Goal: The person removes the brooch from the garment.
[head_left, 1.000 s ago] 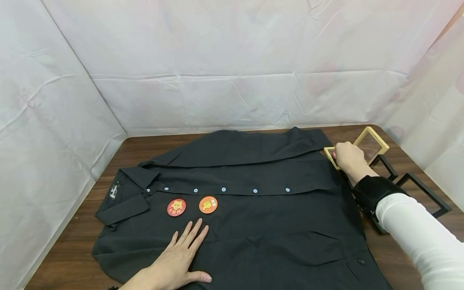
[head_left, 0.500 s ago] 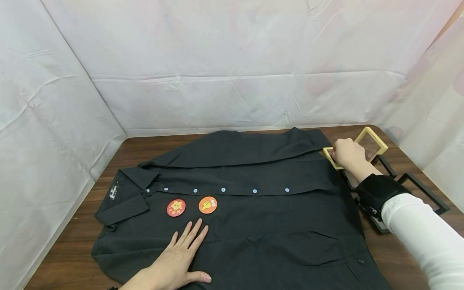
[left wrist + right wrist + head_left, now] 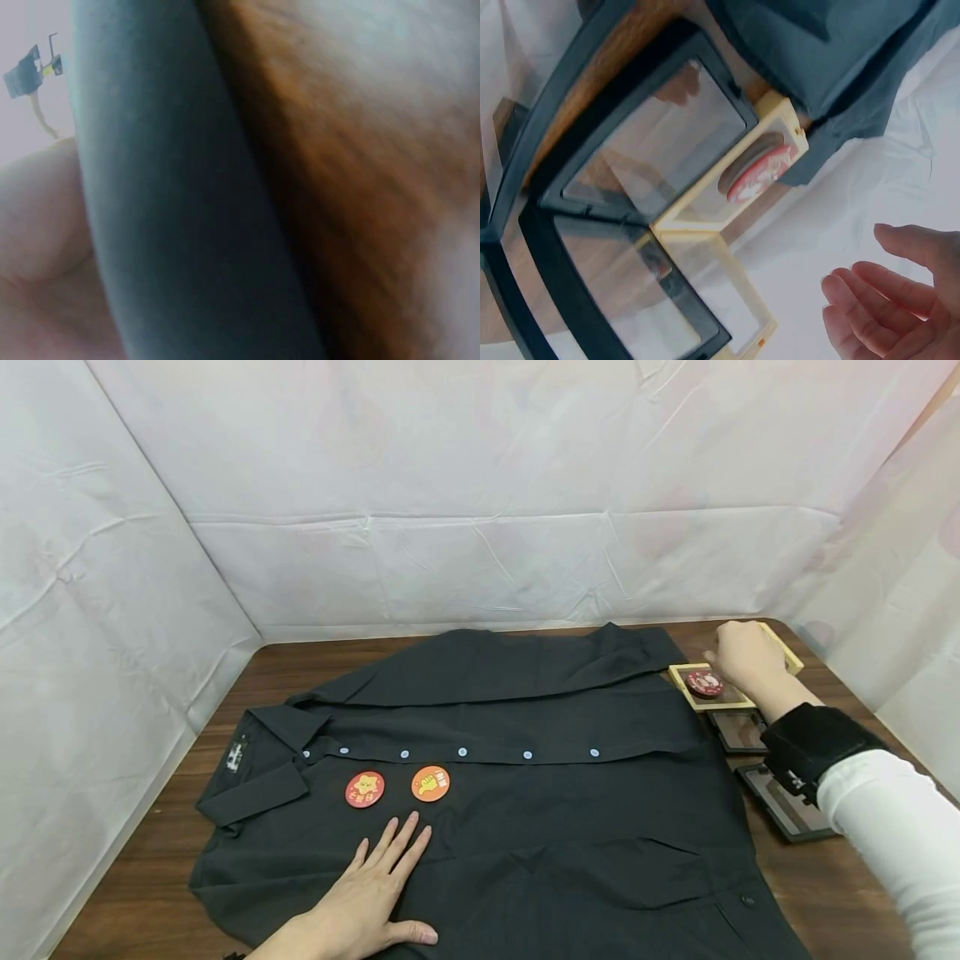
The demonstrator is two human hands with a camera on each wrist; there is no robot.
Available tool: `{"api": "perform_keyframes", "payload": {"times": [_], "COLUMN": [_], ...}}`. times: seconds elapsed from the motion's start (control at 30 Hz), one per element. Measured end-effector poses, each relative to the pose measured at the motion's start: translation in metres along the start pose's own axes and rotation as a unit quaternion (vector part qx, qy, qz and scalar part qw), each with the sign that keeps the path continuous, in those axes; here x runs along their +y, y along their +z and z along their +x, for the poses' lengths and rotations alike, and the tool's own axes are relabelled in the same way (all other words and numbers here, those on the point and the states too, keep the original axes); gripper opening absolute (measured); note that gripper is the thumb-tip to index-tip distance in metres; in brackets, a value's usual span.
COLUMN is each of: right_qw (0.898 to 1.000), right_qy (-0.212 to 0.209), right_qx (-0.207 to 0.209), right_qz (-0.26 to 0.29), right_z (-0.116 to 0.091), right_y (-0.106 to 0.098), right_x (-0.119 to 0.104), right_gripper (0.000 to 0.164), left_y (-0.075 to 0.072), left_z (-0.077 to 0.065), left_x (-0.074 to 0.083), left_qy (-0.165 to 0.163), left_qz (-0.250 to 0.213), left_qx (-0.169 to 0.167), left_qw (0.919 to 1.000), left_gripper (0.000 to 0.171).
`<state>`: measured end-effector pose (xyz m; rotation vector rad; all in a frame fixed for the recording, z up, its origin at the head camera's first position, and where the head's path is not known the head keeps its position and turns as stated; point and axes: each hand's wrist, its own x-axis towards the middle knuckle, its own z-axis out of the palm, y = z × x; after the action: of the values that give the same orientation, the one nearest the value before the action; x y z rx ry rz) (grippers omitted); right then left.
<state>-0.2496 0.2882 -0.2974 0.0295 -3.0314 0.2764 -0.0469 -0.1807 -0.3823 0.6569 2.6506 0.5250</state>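
My left hand (image 3: pixel 363 893) lies flat on the dark shirt (image 3: pixel 570 810), fingers spread, just below two round badges: a red one (image 3: pixel 364 790) with a yellow star figure and an orange one (image 3: pixel 431 784) with a thumbs-up. The left wrist view is blurred. My right hand (image 3: pixel 746 658) hovers by the raised lid of a yellow-framed display case (image 3: pixel 677 681). In the right wrist view that hand (image 3: pixel 892 307) is relaxed, thumb apart from loosely bent fingers, and holds nothing. A red round badge (image 3: pixel 761 172) lies inside the yellow case, apart from the fingers.
Two black-framed cases, a smaller one (image 3: pixel 738 731) and a larger one (image 3: pixel 783 806), lie near the table's right side with their lids raised. White cloth (image 3: pixel 480 485) hangs behind the wooden table (image 3: pixel 142 852) and at both sides.
My right hand has moved up and to the right, off the badge in the yellow case, so the badge now shows fully. My left hand has stayed in place.
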Motion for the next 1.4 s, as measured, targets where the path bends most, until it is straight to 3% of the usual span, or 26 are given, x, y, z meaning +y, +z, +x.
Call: {"api": "perform_keyframes", "payload": {"times": [0.63,0.9,1.4], "right_qw": [0.997,0.995,0.998], "right_qy": [0.061,0.089,0.034], "right_qx": [0.047,0.03,-0.018], "right_qz": [0.001,0.019,0.049], "right_z": [0.0,0.001,-0.006], "right_y": [-0.017,-0.021,-0.025], "right_x": [0.037,0.055,0.071], "right_gripper": [0.024,0.031,0.045], "left_y": [0.001,0.001,0.001], "left_z": [-0.001,-0.002,-0.002], "left_x": [-0.002,-0.002,-0.002], "left_qy": [0.002,0.003,0.003], "left_qz": [-0.001,-0.004,0.002], "left_qx": [0.005,0.007,0.004], "left_qw": [1.0,1.0,1.0], "left_gripper": [0.106,0.106,0.106]}}
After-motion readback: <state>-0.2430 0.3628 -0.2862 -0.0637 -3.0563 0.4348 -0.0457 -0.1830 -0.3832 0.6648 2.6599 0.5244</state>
